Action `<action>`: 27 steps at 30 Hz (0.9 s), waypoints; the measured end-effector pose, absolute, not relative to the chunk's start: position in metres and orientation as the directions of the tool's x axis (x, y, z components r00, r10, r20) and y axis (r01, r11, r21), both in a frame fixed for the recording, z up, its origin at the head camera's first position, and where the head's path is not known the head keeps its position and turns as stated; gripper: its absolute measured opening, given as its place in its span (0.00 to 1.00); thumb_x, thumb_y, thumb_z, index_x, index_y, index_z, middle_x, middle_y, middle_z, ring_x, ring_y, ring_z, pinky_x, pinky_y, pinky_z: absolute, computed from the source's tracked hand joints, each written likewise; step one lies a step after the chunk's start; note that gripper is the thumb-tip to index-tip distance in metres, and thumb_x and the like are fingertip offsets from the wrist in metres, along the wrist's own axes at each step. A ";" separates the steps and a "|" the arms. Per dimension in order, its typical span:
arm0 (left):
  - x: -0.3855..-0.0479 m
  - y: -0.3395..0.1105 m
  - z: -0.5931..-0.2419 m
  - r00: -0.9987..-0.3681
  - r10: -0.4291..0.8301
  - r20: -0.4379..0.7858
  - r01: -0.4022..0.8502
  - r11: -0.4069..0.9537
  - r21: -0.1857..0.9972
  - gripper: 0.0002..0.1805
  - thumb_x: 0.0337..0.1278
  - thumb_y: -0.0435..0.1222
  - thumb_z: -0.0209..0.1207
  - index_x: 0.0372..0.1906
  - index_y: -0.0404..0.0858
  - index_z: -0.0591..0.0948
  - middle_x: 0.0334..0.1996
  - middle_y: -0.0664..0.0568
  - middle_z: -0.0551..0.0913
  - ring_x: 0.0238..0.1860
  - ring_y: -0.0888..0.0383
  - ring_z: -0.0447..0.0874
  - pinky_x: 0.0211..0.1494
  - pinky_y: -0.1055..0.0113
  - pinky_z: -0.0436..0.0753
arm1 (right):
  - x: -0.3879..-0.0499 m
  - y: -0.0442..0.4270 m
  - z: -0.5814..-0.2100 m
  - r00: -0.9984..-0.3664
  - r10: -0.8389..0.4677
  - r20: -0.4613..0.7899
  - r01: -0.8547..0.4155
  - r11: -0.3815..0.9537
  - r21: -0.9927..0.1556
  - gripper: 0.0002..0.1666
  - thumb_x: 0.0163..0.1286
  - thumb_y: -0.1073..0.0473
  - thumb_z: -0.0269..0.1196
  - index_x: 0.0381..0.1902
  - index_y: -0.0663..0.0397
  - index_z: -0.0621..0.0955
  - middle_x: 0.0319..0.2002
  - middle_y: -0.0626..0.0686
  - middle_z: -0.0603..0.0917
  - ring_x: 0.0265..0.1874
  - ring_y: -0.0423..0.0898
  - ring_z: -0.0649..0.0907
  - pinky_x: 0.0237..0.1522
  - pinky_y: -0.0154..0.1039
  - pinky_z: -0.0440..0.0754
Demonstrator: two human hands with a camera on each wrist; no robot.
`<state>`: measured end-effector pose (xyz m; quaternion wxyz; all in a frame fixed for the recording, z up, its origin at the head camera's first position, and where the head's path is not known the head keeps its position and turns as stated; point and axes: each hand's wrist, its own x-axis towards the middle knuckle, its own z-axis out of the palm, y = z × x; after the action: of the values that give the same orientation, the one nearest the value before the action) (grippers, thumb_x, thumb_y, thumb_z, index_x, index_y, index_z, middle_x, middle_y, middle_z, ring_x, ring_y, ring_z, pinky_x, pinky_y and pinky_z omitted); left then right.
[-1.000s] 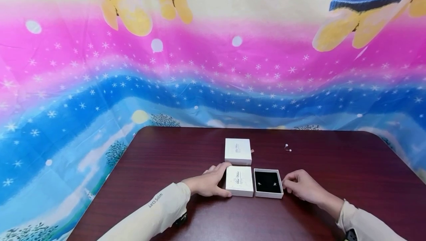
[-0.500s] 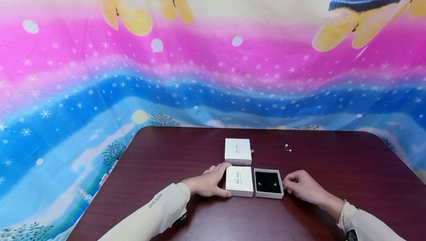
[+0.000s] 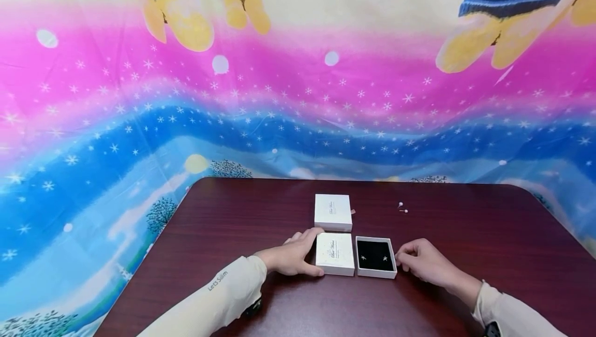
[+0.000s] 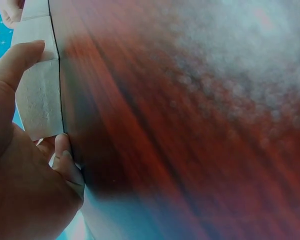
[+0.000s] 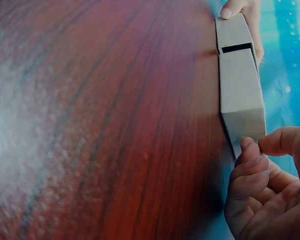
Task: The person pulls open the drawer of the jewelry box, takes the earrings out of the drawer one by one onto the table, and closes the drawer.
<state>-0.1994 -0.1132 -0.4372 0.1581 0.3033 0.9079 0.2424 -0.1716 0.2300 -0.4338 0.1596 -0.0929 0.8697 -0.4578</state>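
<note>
My left hand [image 3: 293, 254] grips the white printed box sleeve [image 3: 335, 254] from its left side, thumb at the near edge and fingers at the far corner. Just right of the sleeve sits its box drawer [image 3: 393, 270], with black lining and two small star-shaped earrings [image 3: 385, 259] on it. A narrow dark gap parts the two in the right wrist view. At the drawer's right end, my right hand [image 3: 426, 262] pinches with thumb and forefinger; what lies between these fingertips is mostly hidden. The left wrist view shows the left thumb [image 4: 27, 57] against the sleeve's near side.
Behind the sleeve stands a second white box [image 3: 332, 210] with a small ribbon tab [image 3: 353, 211] on its right. Two white-headed stud earrings [image 3: 403, 207] lie farther right on the dark red table [image 3: 261, 200]. A colourful cloth [image 3: 298, 93] hangs behind the table.
</note>
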 end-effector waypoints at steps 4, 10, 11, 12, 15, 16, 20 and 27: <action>-0.200 -0.113 -0.437 -0.767 0.626 -0.138 0.474 0.699 0.536 0.50 0.52 0.52 0.71 0.74 0.44 0.56 0.66 0.50 0.71 0.56 0.56 0.67 0.59 0.62 0.67 | -0.172 0.231 -0.433 -0.929 -0.313 -0.198 -0.009 0.554 -0.832 0.12 0.70 0.63 0.56 0.34 0.63 0.85 0.21 0.47 0.76 0.12 0.36 0.66 0.15 0.32 0.66; -0.200 -0.114 -0.436 -0.770 0.622 -0.143 0.467 0.701 0.538 0.50 0.52 0.52 0.71 0.75 0.43 0.56 0.66 0.50 0.71 0.58 0.54 0.67 0.61 0.61 0.67 | -0.173 0.232 -0.432 -0.932 -0.308 -0.188 -0.016 0.555 -0.832 0.12 0.71 0.62 0.56 0.35 0.63 0.85 0.22 0.48 0.76 0.12 0.36 0.66 0.15 0.31 0.67; -0.200 -0.114 -0.436 -0.770 0.622 -0.143 0.467 0.701 0.539 0.50 0.52 0.52 0.71 0.75 0.43 0.56 0.66 0.50 0.71 0.58 0.54 0.67 0.61 0.61 0.67 | -0.173 0.232 -0.432 -0.934 -0.307 -0.184 -0.020 0.557 -0.830 0.12 0.71 0.62 0.56 0.35 0.63 0.85 0.22 0.48 0.76 0.12 0.36 0.66 0.15 0.32 0.67; -0.200 -0.114 -0.436 -0.769 0.623 -0.145 0.466 0.701 0.540 0.50 0.52 0.52 0.71 0.75 0.43 0.56 0.66 0.50 0.71 0.58 0.54 0.67 0.61 0.61 0.67 | -0.173 0.233 -0.432 -0.935 -0.306 -0.180 -0.024 0.559 -0.829 0.13 0.72 0.61 0.57 0.34 0.63 0.85 0.21 0.48 0.76 0.11 0.36 0.67 0.15 0.32 0.67; -0.200 -0.114 -0.435 -0.765 0.626 -0.148 0.466 0.698 0.544 0.50 0.53 0.52 0.71 0.74 0.43 0.56 0.66 0.50 0.70 0.58 0.54 0.67 0.61 0.61 0.67 | -0.173 0.233 -0.430 -0.939 -0.301 -0.167 -0.035 0.566 -0.824 0.13 0.73 0.60 0.57 0.34 0.63 0.85 0.21 0.49 0.76 0.11 0.36 0.67 0.14 0.32 0.68; -0.199 -0.113 -0.434 -0.765 0.627 -0.148 0.466 0.697 0.545 0.50 0.53 0.52 0.71 0.74 0.43 0.56 0.67 0.50 0.70 0.58 0.55 0.67 0.61 0.61 0.67 | -0.173 0.234 -0.430 -0.941 -0.296 -0.164 -0.036 0.569 -0.821 0.13 0.73 0.60 0.58 0.34 0.63 0.85 0.21 0.49 0.76 0.11 0.36 0.67 0.14 0.33 0.68; -0.199 -0.113 -0.434 -0.764 0.627 -0.152 0.462 0.697 0.549 0.50 0.53 0.52 0.71 0.74 0.43 0.56 0.67 0.50 0.70 0.58 0.55 0.66 0.62 0.60 0.67 | -0.173 0.235 -0.427 -0.949 -0.271 -0.160 -0.030 0.585 -0.810 0.13 0.73 0.58 0.59 0.34 0.62 0.85 0.22 0.49 0.76 0.12 0.37 0.68 0.14 0.35 0.70; -0.199 -0.114 -0.436 -0.767 0.623 -0.154 0.462 0.703 0.541 0.50 0.53 0.52 0.71 0.75 0.44 0.56 0.68 0.49 0.69 0.61 0.54 0.66 0.66 0.55 0.66 | -0.174 0.236 -0.421 -0.962 -0.228 -0.154 -0.014 0.600 -0.800 0.12 0.72 0.60 0.58 0.37 0.61 0.86 0.23 0.50 0.76 0.13 0.38 0.69 0.15 0.36 0.71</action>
<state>-0.1992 -0.1138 -0.4363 0.1651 0.2988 0.9078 0.2437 -0.1742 0.2362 -0.4214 0.1207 -0.0683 0.8862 -0.4420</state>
